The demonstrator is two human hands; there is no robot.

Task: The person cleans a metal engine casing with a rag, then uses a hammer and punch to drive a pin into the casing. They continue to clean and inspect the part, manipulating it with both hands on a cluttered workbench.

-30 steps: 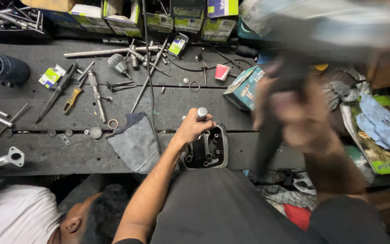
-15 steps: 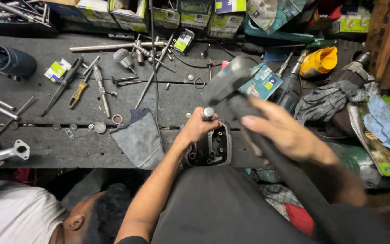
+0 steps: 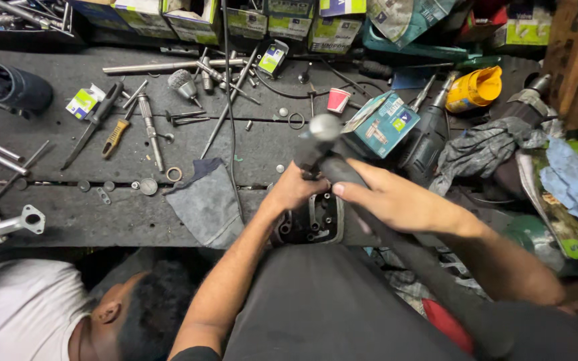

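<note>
My left hand [image 3: 294, 192] is closed around a short metal punch standing on a dark metal engine casing [image 3: 316, 226] at the workbench's near edge. The punch is mostly hidden by my fingers and by the hammer. My right hand [image 3: 396, 199] grips the long dark handle of a hammer [image 3: 342, 170]. The hammer's grey head [image 3: 320, 130] sits just above my left fist, over the punch.
A grey rag [image 3: 209, 200] lies left of the casing. Loose tools, rods, washers and a yellow-handled tool [image 3: 115, 137] cover the dark bench [image 3: 55, 214]. A teal box [image 3: 386, 124], a drill [image 3: 429, 144] and a yellow cup [image 3: 474, 88] lie right. Another person [image 3: 41, 314] crouches below left.
My right hand has swung the hammer down from a raised, blurred position onto the punch. My left hand has stayed on the punch over the casing.
</note>
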